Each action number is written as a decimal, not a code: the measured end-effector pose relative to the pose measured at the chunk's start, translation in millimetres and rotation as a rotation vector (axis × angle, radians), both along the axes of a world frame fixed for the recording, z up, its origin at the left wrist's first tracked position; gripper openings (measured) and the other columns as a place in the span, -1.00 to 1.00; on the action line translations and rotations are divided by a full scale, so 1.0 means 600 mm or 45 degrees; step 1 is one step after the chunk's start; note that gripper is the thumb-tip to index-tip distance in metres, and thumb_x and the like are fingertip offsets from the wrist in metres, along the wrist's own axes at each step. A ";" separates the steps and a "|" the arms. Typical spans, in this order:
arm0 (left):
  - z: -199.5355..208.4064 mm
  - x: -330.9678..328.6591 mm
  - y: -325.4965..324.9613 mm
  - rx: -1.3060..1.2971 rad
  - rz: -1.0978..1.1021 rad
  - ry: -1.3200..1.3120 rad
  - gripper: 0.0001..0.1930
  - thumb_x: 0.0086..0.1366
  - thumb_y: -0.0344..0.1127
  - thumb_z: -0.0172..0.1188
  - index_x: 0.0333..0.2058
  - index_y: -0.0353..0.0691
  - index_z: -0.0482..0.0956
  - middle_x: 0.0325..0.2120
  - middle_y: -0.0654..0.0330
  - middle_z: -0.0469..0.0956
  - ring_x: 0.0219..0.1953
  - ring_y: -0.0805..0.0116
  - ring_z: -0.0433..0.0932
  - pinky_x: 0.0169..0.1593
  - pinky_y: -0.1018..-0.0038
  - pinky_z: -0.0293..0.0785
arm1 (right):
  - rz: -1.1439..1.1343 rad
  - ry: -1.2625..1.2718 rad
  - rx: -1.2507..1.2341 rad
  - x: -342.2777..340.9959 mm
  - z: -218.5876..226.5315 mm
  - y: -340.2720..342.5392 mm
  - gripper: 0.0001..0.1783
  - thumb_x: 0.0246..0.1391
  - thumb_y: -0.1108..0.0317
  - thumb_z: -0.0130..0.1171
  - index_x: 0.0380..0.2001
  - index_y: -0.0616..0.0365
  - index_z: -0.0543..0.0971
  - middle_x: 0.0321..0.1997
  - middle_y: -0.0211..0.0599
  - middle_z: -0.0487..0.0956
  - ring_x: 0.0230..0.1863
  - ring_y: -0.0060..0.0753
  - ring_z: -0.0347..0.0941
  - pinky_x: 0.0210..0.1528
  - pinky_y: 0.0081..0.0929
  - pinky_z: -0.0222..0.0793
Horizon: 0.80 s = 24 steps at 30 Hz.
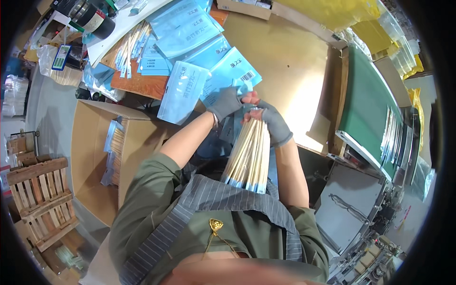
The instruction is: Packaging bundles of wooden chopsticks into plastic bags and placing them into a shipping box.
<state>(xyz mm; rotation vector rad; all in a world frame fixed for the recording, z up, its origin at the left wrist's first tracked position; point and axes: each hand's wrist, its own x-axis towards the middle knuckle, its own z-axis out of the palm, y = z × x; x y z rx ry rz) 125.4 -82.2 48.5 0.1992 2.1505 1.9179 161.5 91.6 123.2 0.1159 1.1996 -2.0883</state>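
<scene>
The right grip [272, 122] is clamped around the upper end of the stick bundle [247, 154], before the apron [216, 192]. The left grip [230, 101] adjoins it; its closure cannot be determined.

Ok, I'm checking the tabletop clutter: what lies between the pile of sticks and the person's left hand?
Overlapping blue bags lie between the stick pile and the left hand, as the head view shows.
</scene>
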 end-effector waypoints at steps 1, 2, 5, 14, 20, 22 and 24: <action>0.008 -0.004 -0.002 -0.076 0.111 -0.040 -0.68 0.24 -0.17 0.18 -0.14 -0.28 0.60 -0.24 0.09 0.66 -0.21 0.39 0.62 -0.10 0.43 0.49 | -0.001 0.004 0.007 0.001 0.001 0.001 -0.43 -0.04 0.41 0.07 0.10 0.37 0.33 -0.39 -0.17 0.53 -0.29 -0.30 0.51 -0.15 -0.44 0.40; -0.002 -0.007 -0.005 -0.134 0.140 0.006 -0.63 0.25 -0.07 0.20 -0.19 -0.31 0.62 -0.31 0.07 0.66 -0.26 0.36 0.62 -0.15 0.40 0.49 | -0.001 0.001 0.005 0.001 0.000 -0.001 -0.43 -0.04 0.41 0.07 0.10 0.37 0.33 -0.39 -0.17 0.53 -0.29 -0.30 0.51 -0.15 -0.44 0.40; 0.017 -0.013 0.010 -0.236 0.157 -0.038 -0.40 0.20 0.22 0.14 -0.29 -0.35 0.62 -0.51 0.01 0.60 -0.43 0.27 0.57 -0.31 0.34 0.44 | 0.044 -0.016 0.095 -0.003 -0.007 0.000 -0.42 -0.04 0.41 0.08 0.10 0.40 0.31 -0.40 -0.18 0.54 -0.32 -0.34 0.51 -0.19 -0.47 0.42; 0.020 -0.004 0.016 -0.419 0.043 -0.069 -0.36 0.15 0.26 0.17 -0.41 -0.40 0.61 -0.60 -0.05 0.58 -0.50 0.19 0.60 -0.36 0.31 0.45 | -0.022 -0.110 0.308 0.006 -0.061 0.013 -0.39 -0.03 0.47 0.05 0.15 0.41 0.28 -0.43 -0.19 0.52 -0.37 -0.34 0.51 -0.24 -0.47 0.44; 0.099 0.028 0.039 -0.800 -0.084 0.537 -0.42 0.21 0.19 0.10 -0.58 -0.33 0.50 -0.66 -0.09 0.48 -0.51 -0.11 0.50 -0.37 0.15 0.38 | 0.086 0.262 0.570 -0.004 -0.099 0.008 -0.72 0.03 0.30 0.07 -0.24 0.26 0.53 -0.35 -0.20 0.58 -0.31 -0.43 0.50 -0.23 -0.49 0.41; 0.118 0.037 0.039 -0.771 -0.251 0.521 -0.44 0.23 0.17 0.07 -0.54 -0.33 0.50 -0.64 -0.10 0.48 -0.49 -0.12 0.51 -0.37 0.15 0.38 | 0.077 0.285 0.548 0.001 -0.143 0.030 -0.70 0.06 0.27 0.06 -0.21 0.25 0.53 -0.31 -0.21 0.58 -0.29 -0.46 0.49 -0.21 -0.50 0.42; 0.149 0.054 0.029 -0.588 -0.386 0.421 -0.50 0.26 0.09 0.08 -0.51 -0.32 0.49 -0.57 -0.11 0.50 -0.45 -0.11 0.51 -0.35 0.17 0.39 | -0.077 0.233 0.338 0.015 -0.135 0.028 -0.66 0.17 0.21 0.02 -0.11 0.22 0.52 -0.20 -0.26 0.57 -0.25 -0.52 0.48 -0.17 -0.54 0.43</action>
